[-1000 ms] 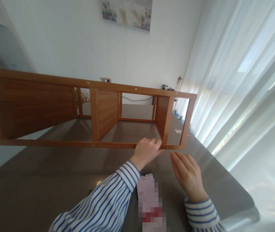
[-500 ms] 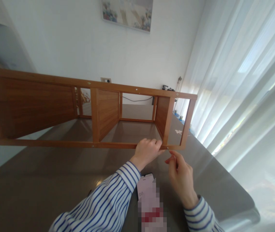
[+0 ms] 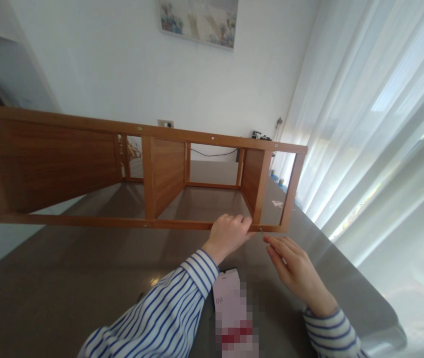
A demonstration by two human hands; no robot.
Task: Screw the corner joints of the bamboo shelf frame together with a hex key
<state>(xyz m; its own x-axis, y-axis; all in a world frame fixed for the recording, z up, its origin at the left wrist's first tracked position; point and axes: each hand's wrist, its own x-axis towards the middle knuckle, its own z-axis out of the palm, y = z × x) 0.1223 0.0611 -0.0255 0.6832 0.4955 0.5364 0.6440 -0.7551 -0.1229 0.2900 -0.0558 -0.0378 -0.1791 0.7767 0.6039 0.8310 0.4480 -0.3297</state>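
A wooden shelf frame (image 3: 148, 174) lies on its side across the table, with its slatted panels standing upright between the rails. My left hand (image 3: 230, 233) is closed around the lower rail near the right-hand panel. Just right of it, my right hand (image 3: 294, 263) pinches a small, thin metal hex key (image 3: 262, 231), whose tip meets a screw hole in that same rail. Most of the key is hidden by my fingers. Several screw points show along the upper rail (image 3: 182, 134).
A phone (image 3: 228, 298) with a lit screen lies on the grey table (image 3: 85, 268) below my hands. White curtains (image 3: 383, 124) hang at the right. Small items, among them a paper scrap (image 3: 277, 204), sit near the table's far right edge. A picture (image 3: 200, 22) hangs on the wall.
My right hand has swung to the right and rotated, its wrist now farther out, while still pinching the hex key at the rail. My left hand keeps its hold.
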